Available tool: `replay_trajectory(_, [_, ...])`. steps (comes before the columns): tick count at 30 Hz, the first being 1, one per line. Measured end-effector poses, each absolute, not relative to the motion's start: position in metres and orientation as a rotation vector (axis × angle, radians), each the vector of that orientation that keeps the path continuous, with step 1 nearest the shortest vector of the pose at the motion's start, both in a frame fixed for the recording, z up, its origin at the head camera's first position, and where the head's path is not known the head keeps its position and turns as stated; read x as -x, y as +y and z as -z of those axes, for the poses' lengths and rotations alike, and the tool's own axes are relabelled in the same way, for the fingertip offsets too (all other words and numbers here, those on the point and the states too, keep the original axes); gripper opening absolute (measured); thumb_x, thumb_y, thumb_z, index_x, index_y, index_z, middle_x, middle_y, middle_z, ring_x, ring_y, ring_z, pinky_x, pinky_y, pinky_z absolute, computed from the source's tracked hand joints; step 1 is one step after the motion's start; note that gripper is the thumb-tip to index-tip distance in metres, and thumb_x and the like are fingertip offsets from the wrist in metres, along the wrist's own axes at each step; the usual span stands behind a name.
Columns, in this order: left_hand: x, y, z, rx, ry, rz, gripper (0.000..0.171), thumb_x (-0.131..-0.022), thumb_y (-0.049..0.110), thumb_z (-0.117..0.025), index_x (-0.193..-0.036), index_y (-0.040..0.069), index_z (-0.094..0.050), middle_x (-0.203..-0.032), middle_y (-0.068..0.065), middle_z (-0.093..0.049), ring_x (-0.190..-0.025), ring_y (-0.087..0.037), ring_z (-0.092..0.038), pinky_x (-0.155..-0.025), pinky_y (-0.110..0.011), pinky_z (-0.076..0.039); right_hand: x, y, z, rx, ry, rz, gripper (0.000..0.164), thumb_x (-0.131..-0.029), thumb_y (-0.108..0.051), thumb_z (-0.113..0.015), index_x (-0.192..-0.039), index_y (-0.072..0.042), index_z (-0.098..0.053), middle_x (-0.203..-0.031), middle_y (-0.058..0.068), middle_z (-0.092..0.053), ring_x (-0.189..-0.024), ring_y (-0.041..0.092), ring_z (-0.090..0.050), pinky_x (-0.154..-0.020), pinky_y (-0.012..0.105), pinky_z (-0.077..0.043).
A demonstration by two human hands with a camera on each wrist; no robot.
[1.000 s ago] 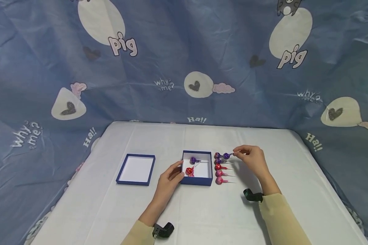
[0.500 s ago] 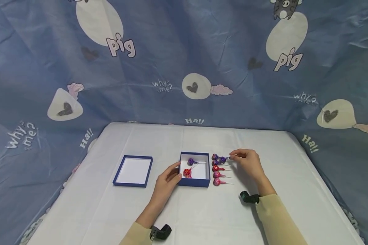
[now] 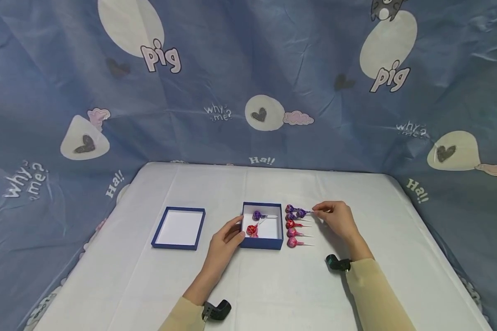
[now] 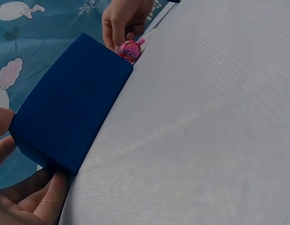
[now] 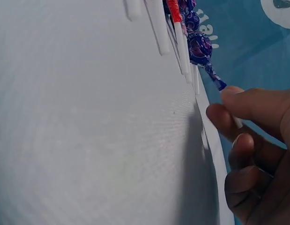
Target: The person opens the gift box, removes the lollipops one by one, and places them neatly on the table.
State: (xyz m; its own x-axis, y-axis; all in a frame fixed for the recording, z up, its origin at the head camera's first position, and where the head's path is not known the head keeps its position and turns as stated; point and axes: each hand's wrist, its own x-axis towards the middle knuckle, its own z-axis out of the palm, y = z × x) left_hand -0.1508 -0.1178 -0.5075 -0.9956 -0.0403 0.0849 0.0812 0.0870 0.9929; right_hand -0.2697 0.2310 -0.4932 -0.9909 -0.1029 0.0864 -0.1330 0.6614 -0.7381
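My right hand [image 3: 337, 219] pinches the stick of a purple-wrapped lollipop [image 5: 200, 48] between thumb and index finger. Its head overlaps the far end of a lollipop column right of the blue box [image 3: 262, 243]. That column runs from purple ones at the back through a red lollipop [image 3: 290, 224] to pink ones [image 3: 291, 242] in front, sticks pointing right. My left hand [image 3: 225, 242] holds the box by its left wall and front left corner. Inside the white interior lie a purple lollipop [image 3: 257, 215], a red one [image 3: 251, 229] and a partly hidden pink one.
A shallow blue-rimmed lid [image 3: 180, 227] lies inside-up to the left of the box. White cloth [image 3: 265, 289] covers the table, and a blue printed curtain [image 3: 215, 69] hangs behind it. Black cameras sit on both wrists.
The right hand has brought the held purple lollipop slightly left and down relative to the column. The left hand stays at the box. The whole head view has shifted a little.
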Motion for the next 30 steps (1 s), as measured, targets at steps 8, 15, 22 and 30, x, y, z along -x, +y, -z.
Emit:
replay_trajectory(8, [0.143,-0.116,0.490,0.018,-2.281,2.079,0.047,-0.099,0.012,-0.066,-0.144,0.012,-0.056,-0.141,-0.023,-0.054,-0.131,-0.034,-0.052,-0.108,-0.030,-0.045,0.268,0.236,0.498,-0.204,-2.870,-1.252,0.010,-0.093,-0.015,-0.074,-0.101,-0.013,-0.081,-0.099,0.005,-0.074,-0.078,0.019,-0.062,-0.064,0.032,-0.049])
replay_trajectory(15, [0.135,-0.114,0.472,0.022,-2.279,2.072,0.044,-0.098,0.010,-0.066,-0.141,0.014,-0.059,-0.139,-0.023,-0.056,-0.129,-0.033,-0.054,-0.107,-0.030,-0.046,0.270,0.238,0.497,-0.192,-2.899,-1.178,0.009,-0.091,-0.013,-0.075,-0.098,-0.014,-0.081,-0.104,0.007,-0.074,-0.089,0.023,-0.062,-0.071,0.034,-0.049])
replay_trajectory(22, [0.137,-0.114,0.475,0.048,-2.265,2.071,0.046,-0.098,0.009,-0.066,-0.142,0.010,-0.057,-0.138,-0.024,-0.056,-0.129,-0.035,-0.054,-0.107,-0.030,-0.045,0.270,0.240,0.496,-0.179,-2.916,-1.158,0.009,-0.091,-0.011,-0.075,-0.097,-0.014,-0.081,-0.107,0.009,-0.074,-0.096,0.026,-0.063,-0.076,0.036,-0.049])
replay_trajectory(30, [0.137,-0.117,0.474,0.052,-2.277,2.073,0.046,-0.098,0.010,-0.066,-0.143,0.010,-0.057,-0.139,-0.025,-0.055,-0.130,-0.035,-0.053,-0.107,-0.029,-0.045,0.272,0.234,0.498,-0.182,-2.927,-1.172,0.012,-0.090,-0.006,-0.075,-0.095,-0.014,-0.081,-0.105,0.007,-0.074,-0.090,0.023,-0.061,-0.072,0.034,-0.049])
